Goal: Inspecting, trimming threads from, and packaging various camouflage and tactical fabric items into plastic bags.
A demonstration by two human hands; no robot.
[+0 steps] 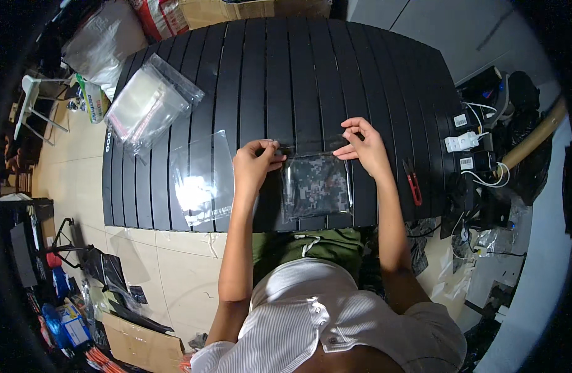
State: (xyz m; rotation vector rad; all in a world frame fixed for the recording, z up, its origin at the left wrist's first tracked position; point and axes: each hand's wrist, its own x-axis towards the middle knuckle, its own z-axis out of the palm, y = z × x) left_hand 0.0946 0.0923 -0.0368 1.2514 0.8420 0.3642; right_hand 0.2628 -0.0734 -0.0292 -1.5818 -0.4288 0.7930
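Note:
Folded grey camouflage cloth lies flat inside a clear plastic bag at the table's near edge, in front of me. My left hand pinches the bag's far left corner, thumb against fingers. At the far right corner, my right hand has its thumb and forefinger curled together at the clear flap, while its other fingertips touch the bag's top edge. To the left of my left forearm lies a flat clear plastic bag with a bright glare on it.
A stack of clear bags lies at the table's far left. Red-handled thread snips rest right of my right forearm. White chargers and cables crowd the table's right edge. The black slatted table has narrow grooves. A cardboard box stands on the floor.

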